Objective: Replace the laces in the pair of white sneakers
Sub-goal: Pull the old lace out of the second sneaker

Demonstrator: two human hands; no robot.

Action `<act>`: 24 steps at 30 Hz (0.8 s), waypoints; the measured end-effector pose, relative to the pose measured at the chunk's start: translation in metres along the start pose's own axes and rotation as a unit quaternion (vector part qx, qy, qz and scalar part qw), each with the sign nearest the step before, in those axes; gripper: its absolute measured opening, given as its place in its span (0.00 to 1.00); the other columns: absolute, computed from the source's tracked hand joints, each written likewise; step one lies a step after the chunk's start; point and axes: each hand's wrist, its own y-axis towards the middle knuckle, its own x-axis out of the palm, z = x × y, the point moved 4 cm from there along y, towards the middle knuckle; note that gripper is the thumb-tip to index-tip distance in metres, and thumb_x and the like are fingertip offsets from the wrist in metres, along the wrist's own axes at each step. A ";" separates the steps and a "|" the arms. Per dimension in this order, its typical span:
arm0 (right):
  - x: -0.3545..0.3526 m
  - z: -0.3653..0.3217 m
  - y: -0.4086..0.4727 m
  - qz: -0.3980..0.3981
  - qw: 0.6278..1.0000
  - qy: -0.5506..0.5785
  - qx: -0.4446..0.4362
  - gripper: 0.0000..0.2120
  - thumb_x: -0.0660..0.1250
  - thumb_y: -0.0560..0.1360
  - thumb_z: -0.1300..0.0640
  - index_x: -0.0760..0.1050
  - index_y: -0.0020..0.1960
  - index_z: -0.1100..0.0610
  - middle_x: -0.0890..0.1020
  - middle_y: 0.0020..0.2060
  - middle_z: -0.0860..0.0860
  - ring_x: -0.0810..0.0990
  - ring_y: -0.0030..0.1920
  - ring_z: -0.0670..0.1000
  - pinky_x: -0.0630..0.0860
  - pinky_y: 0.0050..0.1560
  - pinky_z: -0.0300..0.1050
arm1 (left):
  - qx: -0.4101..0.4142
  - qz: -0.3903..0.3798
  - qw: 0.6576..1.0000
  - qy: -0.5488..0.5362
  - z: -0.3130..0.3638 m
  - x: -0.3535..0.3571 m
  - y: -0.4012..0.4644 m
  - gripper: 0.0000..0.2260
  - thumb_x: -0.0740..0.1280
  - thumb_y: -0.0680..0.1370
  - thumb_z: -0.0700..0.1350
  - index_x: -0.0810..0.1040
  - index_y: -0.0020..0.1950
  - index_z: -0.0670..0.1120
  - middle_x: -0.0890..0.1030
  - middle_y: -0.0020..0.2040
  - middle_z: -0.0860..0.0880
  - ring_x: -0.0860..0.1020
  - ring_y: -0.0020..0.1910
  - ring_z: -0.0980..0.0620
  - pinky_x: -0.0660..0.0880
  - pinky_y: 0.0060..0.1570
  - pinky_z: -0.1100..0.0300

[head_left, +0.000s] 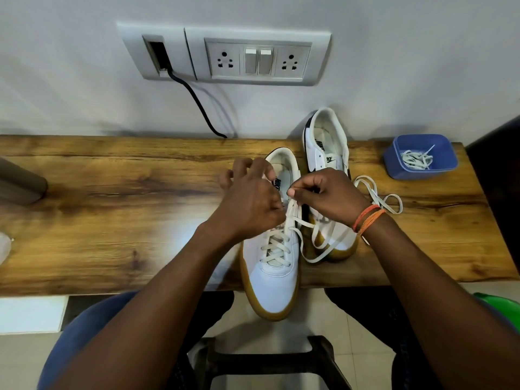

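Head view, listed near to far.

Near shoe [274, 280]: white sneaker with a gum sole, toe hanging off the front edge of the counter [112, 220], heel pointing to the wall. That lie puts the eyelets straight under the hands. Lower rows are crossed with lace [274, 249]; the top rows look unfinished.

Left hand [250, 204]: over the tongue of the near shoe, fingers curled. It appears to pinch a lace end and steady the upper, though the exact hold is hidden behind the knuckles.

Right hand [326, 197]: thumb and forefinger pinch the other lace end, drawn up and taut above the top eyelets, likely to take out slack before the next hole. Orange threads ring the wrist.

Loose lace tail [323, 249]: trails from the near shoe across the toe of the far shoe.

Far shoe [327, 175]: just beside the first and set further back, out of the way. A lace [377, 195] lies looped on the counter by its right side; whether it is threaded cannot be told.

Blue tub [420, 156]: right end of the counter, well apart, holding a bundled lace [417, 160], probably an old one kept from mixing.

Socket panel [253, 61]: on the wall, with a black cable [197, 102] running down behind the counter.
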 end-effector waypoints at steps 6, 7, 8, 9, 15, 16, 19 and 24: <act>0.002 0.002 0.000 0.006 0.999 0.030 0.014 0.06 0.75 0.72 0.52 0.85 0.42 0.54 0.85 0.34 0.47 0.83 0.37 0.45 0.79 0.44 0.41 | -0.157 0.035 0.984 0.077 -0.031 -0.034 -0.005 0.12 0.64 0.64 0.54 0.79 0.33 0.46 0.71 0.43 0.52 0.64 0.53 0.46 0.59 0.48 0.52; 0.002 0.002 0.001 0.004 0.999 0.035 0.019 0.05 0.75 0.72 0.52 0.85 0.42 0.54 0.85 0.34 0.47 0.83 0.37 0.45 0.78 0.44 0.39 | -0.186 -0.009 0.979 0.077 -0.034 -0.030 -0.007 0.10 0.65 0.66 0.52 0.77 0.34 0.45 0.71 0.41 0.51 0.65 0.53 0.45 0.60 0.50 0.50; 0.001 0.003 0.001 0.001 0.999 0.043 0.026 0.05 0.75 0.72 0.53 0.85 0.42 0.55 0.85 0.33 0.47 0.83 0.36 0.44 0.77 0.43 0.37 | -0.207 -0.047 0.975 0.071 -0.036 -0.025 -0.010 0.09 0.66 0.68 0.50 0.76 0.35 0.44 0.71 0.40 0.50 0.66 0.54 0.43 0.62 0.51 0.50; 0.001 0.004 0.001 -0.002 0.998 0.051 0.034 0.06 0.75 0.72 0.53 0.85 0.43 0.55 0.85 0.33 0.47 0.83 0.36 0.44 0.76 0.43 0.36 | -0.211 -0.063 0.973 0.065 -0.036 -0.021 -0.011 0.08 0.66 0.69 0.49 0.76 0.37 0.44 0.72 0.41 0.49 0.67 0.56 0.41 0.63 0.52 0.49; 0.005 0.002 0.002 0.011 0.999 0.031 0.030 0.06 0.75 0.72 0.52 0.84 0.42 0.55 0.84 0.34 0.48 0.82 0.37 0.46 0.78 0.43 0.41 | 0.001 0.009 1.000 0.010 -0.002 -0.011 -0.003 0.11 0.71 0.71 0.53 0.83 0.52 0.57 0.69 0.66 0.52 0.61 0.65 0.47 0.54 0.53 0.53; 0.006 0.001 0.001 0.015 0.999 0.026 0.025 0.06 0.75 0.72 0.52 0.84 0.42 0.55 0.84 0.34 0.48 0.82 0.38 0.47 0.78 0.43 0.42 | 0.022 -0.007 0.999 0.029 0.004 -0.006 -0.004 0.09 0.71 0.71 0.54 0.84 0.51 0.57 0.68 0.68 0.53 0.59 0.67 0.47 0.53 0.55 0.52; 0.004 0.000 0.001 0.011 0.999 0.024 0.022 0.07 0.74 0.72 0.52 0.83 0.42 0.56 0.84 0.34 0.48 0.82 0.37 0.47 0.78 0.42 0.41 | 0.025 -0.031 0.999 0.021 0.006 0.005 -0.005 0.06 0.71 0.73 0.55 0.85 0.47 0.56 0.69 0.68 0.54 0.57 0.68 0.48 0.52 0.56 0.51; 0.004 0.003 0.001 -0.002 0.999 0.041 0.030 0.06 0.74 0.73 0.54 0.83 0.43 0.57 0.84 0.34 0.49 0.83 0.36 0.47 0.79 0.44 0.42 | -0.018 0.032 0.997 0.074 -0.007 -0.013 0.001 0.06 0.72 0.73 0.53 0.85 0.47 0.54 0.71 0.60 0.55 0.61 0.66 0.46 0.56 0.58 0.46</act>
